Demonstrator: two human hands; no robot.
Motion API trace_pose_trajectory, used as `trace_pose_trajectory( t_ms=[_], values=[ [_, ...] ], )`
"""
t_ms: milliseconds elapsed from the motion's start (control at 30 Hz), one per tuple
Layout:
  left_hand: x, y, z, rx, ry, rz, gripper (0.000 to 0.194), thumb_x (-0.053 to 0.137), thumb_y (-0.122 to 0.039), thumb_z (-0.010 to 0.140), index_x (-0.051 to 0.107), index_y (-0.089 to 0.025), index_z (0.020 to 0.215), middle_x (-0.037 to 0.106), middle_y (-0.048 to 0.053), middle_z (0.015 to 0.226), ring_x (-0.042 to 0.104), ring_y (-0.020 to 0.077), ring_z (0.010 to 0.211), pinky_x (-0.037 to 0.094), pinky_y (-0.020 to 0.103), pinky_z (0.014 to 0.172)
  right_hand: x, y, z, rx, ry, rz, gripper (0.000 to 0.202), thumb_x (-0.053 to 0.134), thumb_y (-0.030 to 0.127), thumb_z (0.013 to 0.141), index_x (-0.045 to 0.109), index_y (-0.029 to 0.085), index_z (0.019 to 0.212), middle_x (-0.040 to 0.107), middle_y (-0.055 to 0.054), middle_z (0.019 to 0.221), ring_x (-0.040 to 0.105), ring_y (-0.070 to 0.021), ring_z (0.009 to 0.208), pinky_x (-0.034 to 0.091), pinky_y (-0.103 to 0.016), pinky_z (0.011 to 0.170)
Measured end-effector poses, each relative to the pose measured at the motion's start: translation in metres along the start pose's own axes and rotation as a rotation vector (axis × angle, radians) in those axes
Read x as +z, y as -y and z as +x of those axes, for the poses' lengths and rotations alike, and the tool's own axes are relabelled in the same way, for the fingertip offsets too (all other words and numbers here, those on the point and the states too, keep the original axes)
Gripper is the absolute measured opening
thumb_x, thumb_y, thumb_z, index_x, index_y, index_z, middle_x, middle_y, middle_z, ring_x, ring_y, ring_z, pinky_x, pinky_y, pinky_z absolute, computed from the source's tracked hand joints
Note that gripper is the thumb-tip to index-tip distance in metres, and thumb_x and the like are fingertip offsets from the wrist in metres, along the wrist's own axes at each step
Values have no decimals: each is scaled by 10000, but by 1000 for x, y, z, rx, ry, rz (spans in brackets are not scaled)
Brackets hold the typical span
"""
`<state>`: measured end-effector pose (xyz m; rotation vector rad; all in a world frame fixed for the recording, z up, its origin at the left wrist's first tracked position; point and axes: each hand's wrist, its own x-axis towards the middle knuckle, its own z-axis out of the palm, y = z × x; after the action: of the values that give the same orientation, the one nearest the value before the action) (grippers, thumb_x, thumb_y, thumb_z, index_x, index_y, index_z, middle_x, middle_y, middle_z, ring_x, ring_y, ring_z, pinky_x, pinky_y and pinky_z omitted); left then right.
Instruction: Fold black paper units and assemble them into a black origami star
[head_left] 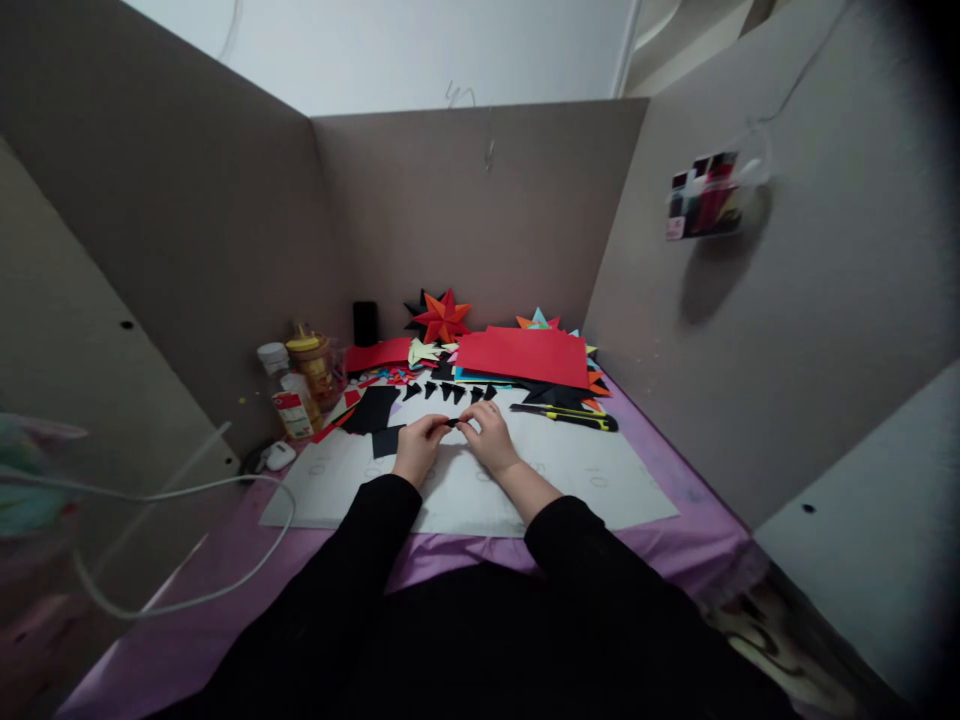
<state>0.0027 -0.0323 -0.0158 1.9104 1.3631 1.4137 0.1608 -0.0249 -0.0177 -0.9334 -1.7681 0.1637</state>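
Note:
Between the fingertips of both hands is a small piece of black paper (452, 422), held above the white sheet (465, 510). My left hand (420, 446) pinches its left end, and my right hand (486, 436) pinches the other. Fingers cover most of the piece, so its folds cannot be made out. Just beyond the hands lies a row of several small folded black paper pieces (446, 391). Beside my left hand is a black paper square (385, 441), with a larger black sheet (373, 409) behind it. A yellow and black utility knife (574, 416) rests to the right.
Red paper sheets (525, 357) are stacked at the back, near a red and orange paper star (442, 316). Bottles (296, 395) and a white earphone case (280, 456) stand at left. A white cable (217, 485) loops at the left. Grey panels (480, 210) enclose the table.

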Motion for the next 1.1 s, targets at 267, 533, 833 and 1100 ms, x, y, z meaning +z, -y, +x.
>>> trace_pose_trajectory(
  t_ms=[267, 533, 833, 1100],
  values=[
    [0, -6, -1, 23, -20, -66, 167, 646, -284, 702, 686, -192, 835, 701, 48, 804, 618, 174, 705, 469, 296, 714, 1, -2, -3, -1, -34, -12, 59, 565, 225, 796, 609, 215, 834, 625, -48, 794, 538, -205, 806, 428, -348, 767],
    [2, -5, 1, -83, 37, -222, 299, 664, -258, 673, 655, -145, 950, 691, 87, 913, 636, 188, 799, 495, 323, 770, 2, -1, -3, 4, -81, 17, 63, 579, 238, 794, 636, 218, 810, 652, -45, 791, 563, -194, 798, 448, -340, 760],
    [4, -7, 1, -105, 110, -267, 212, 601, -234, 716, 644, -128, 895, 687, 68, 764, 646, 174, 707, 502, 281, 675, 5, -3, -4, 33, -109, 78, 71, 593, 250, 780, 651, 217, 805, 654, -41, 792, 573, -189, 778, 455, -337, 750],
    [4, -6, -2, 11, -32, -87, 152, 590, -233, 728, 650, -154, 843, 679, 33, 731, 622, 141, 654, 482, 248, 632, 6, 5, -2, 38, -113, 34, 51, 600, 229, 773, 619, 202, 734, 624, -28, 733, 541, -188, 781, 436, -331, 741]
  ],
)
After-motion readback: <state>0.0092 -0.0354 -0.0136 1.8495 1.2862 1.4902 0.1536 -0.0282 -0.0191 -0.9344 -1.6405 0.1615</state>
